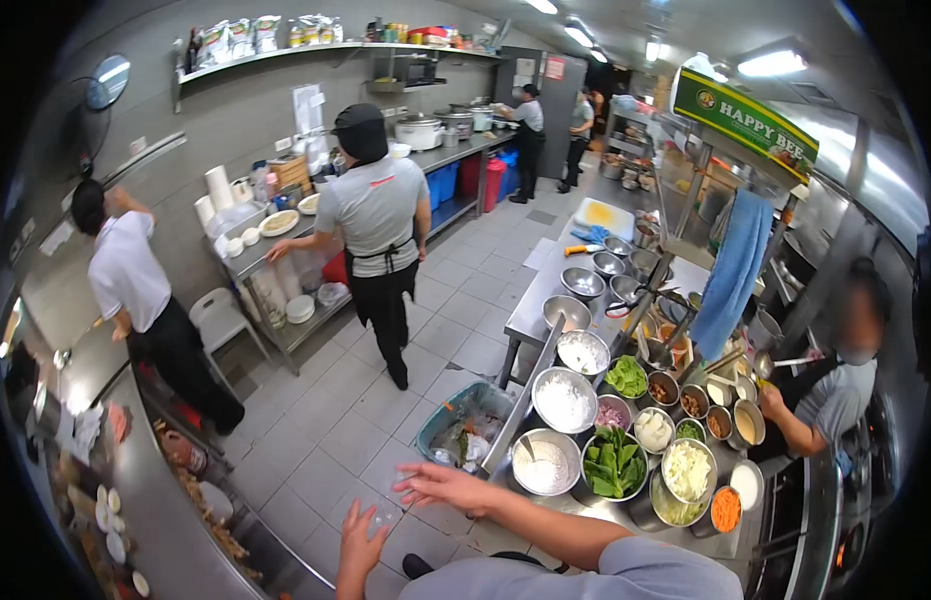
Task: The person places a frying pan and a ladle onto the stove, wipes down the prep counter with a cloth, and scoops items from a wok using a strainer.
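Observation:
My left hand (pixel 359 540) is raised over the tiled floor at the bottom of the view, its fingers apart. Just above and to its right, my right hand (pixel 447 488) stretches leftward, fingers spread and holding nothing I can make out. Small clear glints show near both hands; what they are I cannot tell. Closest to my right hand is a teal bin (pixel 422 432) with waste in it. Right of that stand a metal bowl of pale flour-like mix (pixel 545 463) with a spoon, a bowl of white powder (pixel 564 398) and a pot of leafy greens (pixel 613 464).
Shredded cabbage (pixel 688 470), carrot strips (pixel 725 510) and several small pots crowd the counter. A blue towel (pixel 735 265) hangs above. A co-worker (pixel 825 400) stands across the counter; another person (pixel 373 220) is in the aisle, one more (pixel 135 260) at left.

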{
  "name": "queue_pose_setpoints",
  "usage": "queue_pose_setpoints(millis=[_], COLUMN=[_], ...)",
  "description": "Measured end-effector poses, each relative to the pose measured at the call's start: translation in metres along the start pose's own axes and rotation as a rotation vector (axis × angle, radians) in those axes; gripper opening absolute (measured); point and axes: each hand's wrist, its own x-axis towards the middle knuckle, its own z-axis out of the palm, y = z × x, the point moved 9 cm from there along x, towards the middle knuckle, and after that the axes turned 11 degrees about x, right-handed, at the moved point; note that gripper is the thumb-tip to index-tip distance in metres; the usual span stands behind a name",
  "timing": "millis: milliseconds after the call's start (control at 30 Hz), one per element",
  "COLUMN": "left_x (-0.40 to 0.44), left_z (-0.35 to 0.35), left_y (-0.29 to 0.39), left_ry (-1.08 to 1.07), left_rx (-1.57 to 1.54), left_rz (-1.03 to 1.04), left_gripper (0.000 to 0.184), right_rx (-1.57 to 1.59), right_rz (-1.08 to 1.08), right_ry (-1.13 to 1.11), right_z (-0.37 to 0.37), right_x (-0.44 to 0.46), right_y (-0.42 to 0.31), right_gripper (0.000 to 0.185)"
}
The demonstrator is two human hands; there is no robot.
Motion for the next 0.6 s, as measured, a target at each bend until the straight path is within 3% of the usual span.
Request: queue_pose_setpoints(millis=[67, 100, 167, 300, 367, 400, 467, 500, 567, 600], left_x=[-0.011, -0.008, -0.006, 0.026, 0.039, 0.052, 0.074, 0.090, 0.118, 0.135], left_z=[0.039, 0.038, 0.041, 0.072, 0.107, 0.113, 0.124, 0.122, 0.117, 0.122], left_y=[-0.096, -0.108, -0.132, -0.141, -0.146, -0.144, -0.130, -0.129, -0.111, -0.119], left_ry=[-0.295, -0.312, -0.391, -0.521, -0.764, -0.783, -0.830, -0.851, -1.001, -1.025], left_rx=[-0.014, -0.023, -0.179, -0.282, -0.361, -0.362, -0.936, -0.926, -1.456, -1.430], left_rz=[-0.235, -0.219, -0.331, -0.274, -0.362, -0.345, -0.522, -0.509, -0.648, -0.637], left_gripper=[0.047, 0.047, 0.048, 0.047, 0.046, 0.046, 0.044, 0.044, 0.039, 0.039], right_rx=[-0.721, -1.073, -1.242, -1.218, -1.214, -1.199, -1.188, -1.181, -1.062, -1.156], right_rz=[-0.218, -0.316, -0.337, -0.155, -0.030, -0.046, -0.042, -0.045, -0.005, -0.081], right_ry=[0.086, 0.224, 0.441, 0.578, 0.600, 0.605, 0.642, 0.655, 0.815, 0.867], right_z=[-0.014, -0.017, -0.052, -0.114, -0.131, -0.134, -0.150, -0.149, -0.173, -0.193], right_x=[0.002, -0.004, -0.007, -0.008, -0.004, -0.001, 0.004, 0.010, 0.005, 0.006], right_y=[-0.043, -0.072, -0.093, -0.093, -0.091, -0.095, -0.105, -0.119, -0.130, -0.139], right_gripper=[0.056, 0.057, 0.055, 0.050, 0.047, 0.046, 0.044, 0.043, 0.042, 0.039])
